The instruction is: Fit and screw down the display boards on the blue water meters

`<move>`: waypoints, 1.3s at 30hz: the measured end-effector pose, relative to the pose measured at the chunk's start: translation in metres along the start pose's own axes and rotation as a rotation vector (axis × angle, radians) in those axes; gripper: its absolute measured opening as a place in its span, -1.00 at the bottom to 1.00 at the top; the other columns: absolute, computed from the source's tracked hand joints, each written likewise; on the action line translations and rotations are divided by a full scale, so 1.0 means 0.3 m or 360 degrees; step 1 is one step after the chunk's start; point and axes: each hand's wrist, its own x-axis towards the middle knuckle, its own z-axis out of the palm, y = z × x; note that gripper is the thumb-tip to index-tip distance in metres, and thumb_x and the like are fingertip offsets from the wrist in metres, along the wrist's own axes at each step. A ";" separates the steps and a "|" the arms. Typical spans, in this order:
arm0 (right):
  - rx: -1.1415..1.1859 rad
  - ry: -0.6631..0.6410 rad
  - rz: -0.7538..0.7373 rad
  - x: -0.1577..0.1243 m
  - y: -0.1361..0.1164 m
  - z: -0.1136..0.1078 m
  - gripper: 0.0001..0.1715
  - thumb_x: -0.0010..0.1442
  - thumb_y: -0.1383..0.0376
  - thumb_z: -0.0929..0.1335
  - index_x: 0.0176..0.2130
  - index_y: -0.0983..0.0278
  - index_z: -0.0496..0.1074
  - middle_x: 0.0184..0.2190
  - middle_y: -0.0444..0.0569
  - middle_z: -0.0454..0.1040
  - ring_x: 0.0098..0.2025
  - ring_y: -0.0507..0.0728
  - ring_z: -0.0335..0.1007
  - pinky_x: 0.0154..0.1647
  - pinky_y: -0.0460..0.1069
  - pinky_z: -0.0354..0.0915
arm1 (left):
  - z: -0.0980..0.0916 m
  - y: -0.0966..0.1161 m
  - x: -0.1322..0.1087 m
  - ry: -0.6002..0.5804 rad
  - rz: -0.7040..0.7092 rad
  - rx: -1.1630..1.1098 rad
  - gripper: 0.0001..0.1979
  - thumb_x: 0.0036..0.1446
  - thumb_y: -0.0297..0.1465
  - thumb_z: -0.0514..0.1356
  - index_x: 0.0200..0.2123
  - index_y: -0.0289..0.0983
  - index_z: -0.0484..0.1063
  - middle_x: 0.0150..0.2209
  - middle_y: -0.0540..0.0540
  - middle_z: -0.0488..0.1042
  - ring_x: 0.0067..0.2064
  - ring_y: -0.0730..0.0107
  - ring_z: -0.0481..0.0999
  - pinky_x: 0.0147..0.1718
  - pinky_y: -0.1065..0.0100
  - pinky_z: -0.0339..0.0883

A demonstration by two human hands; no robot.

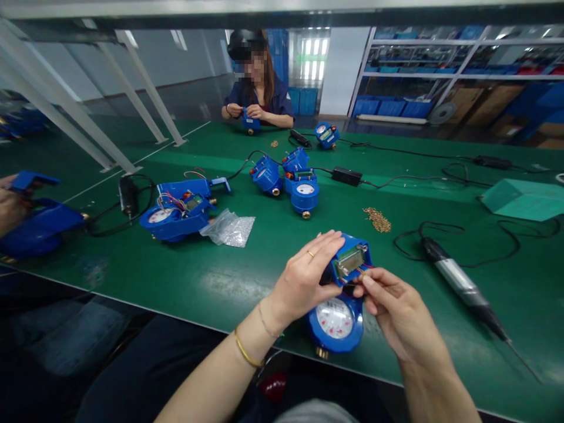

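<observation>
At the table's front edge sits a blue water meter (333,317), its white dial facing up and a brass fitting at its lower end. Just above the dial, my left hand (304,276) is wrapped round the blue housing (368,251), which is tilted up and has a circuit board (351,262) with a display inside. My right hand (394,302) is closed at the housing's lower right corner, thumb and forefinger pinching thin coloured wires (362,271). The fingertips partly hide where these wires end.
An electric screwdriver (462,285) lies at right, near a pile of small brass screws (378,220) and a green box (524,198). More meters (305,197) and a plastic bag (231,228) lie farther back. Co-workers' hands are at far left (9,205) and across the table (254,111).
</observation>
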 end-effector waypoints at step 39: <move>-0.0347 0.0195 -0.0216 -0.023 0.064 0.004 -0.56 -0.07 0.06 0.59 -0.33 0.32 0.55 -0.42 0.05 0.62 -0.43 0.17 0.61 -0.34 -0.01 0.58 | 0.030 -0.027 -0.033 0.0056 -0.0798 -0.0731 -0.39 -0.09 -0.40 0.44 0.10 -0.29 0.46 0.00 -0.19 0.61 0.02 0.14 0.61 0.06 0.18 0.49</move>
